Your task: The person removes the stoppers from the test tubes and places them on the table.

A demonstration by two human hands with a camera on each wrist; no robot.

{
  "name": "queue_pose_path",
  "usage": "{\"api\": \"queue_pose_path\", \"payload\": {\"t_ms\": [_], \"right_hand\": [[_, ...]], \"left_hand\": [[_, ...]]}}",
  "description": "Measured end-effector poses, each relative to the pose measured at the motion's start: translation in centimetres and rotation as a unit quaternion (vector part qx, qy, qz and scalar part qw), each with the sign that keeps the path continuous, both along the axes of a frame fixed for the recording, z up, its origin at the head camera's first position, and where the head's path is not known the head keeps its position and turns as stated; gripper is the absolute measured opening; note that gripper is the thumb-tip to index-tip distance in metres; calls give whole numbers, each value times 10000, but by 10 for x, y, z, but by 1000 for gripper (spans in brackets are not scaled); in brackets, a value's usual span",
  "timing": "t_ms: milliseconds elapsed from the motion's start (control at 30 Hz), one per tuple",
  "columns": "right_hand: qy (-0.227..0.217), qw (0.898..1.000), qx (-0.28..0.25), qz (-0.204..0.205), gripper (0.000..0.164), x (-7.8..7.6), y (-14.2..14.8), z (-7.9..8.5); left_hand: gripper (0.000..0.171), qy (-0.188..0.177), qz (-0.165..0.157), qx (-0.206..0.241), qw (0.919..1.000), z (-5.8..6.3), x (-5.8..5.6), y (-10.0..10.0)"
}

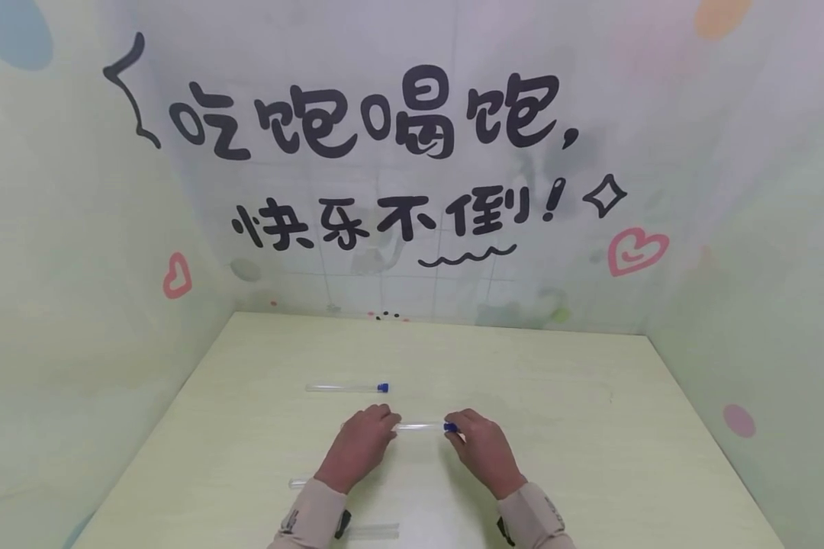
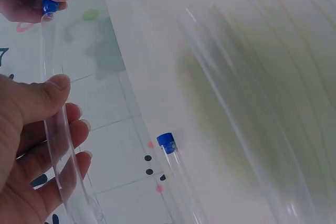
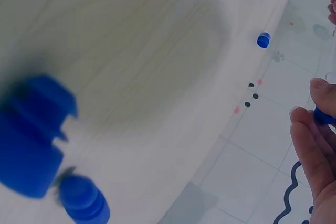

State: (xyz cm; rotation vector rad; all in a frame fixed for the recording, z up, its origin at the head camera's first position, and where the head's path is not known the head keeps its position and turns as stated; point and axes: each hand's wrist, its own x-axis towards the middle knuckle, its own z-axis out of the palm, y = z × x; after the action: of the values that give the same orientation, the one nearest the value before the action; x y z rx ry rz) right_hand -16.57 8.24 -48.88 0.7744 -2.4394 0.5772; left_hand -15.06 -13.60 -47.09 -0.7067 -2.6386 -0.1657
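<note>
My left hand [image 1: 360, 450] grips a clear test tube [image 1: 419, 427] by its middle, thumb on one side and fingers curled behind it in the left wrist view. At the tube's mouth, my right hand [image 1: 486, 451] pinches a blue cap [image 2: 50, 6] between thumb and fingers. The tube is held roughly level above the table in the head view. Just beyond the hands lies another tube [image 1: 343, 388] with a blue cap [image 1: 383, 387] on its end. My left hand hides the rear end of the held tube in the head view.
A clear tube [image 1: 297, 483] lies partly hidden under the left sleeve, and another tube [image 1: 374, 531] lies nearer the front of the table [image 1: 522, 366]. Two loose blue caps, one large and blurred [image 3: 31, 145] and one smaller [image 3: 84, 199], show below the right wrist. Printed walls enclose the table.
</note>
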Motion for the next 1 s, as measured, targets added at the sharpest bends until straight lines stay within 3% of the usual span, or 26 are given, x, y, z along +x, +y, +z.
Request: {"api": "queue_pose_path", "payload": {"t_ms": [400,767,1000], "right_hand": [[-116,9993,222,-265,25,-11,25,-8],[-391,9948,400,-847,19,-16,61,-9],[-1228,9829,538,-1264,16,-17,77,-14]], "left_hand": [[21,-65,360,125,9993,-10,-6,-14],[18,-529,545,377,9964,-16,-11,-23],[15,-921,766,124,9927,-25,-12,-33]]}}
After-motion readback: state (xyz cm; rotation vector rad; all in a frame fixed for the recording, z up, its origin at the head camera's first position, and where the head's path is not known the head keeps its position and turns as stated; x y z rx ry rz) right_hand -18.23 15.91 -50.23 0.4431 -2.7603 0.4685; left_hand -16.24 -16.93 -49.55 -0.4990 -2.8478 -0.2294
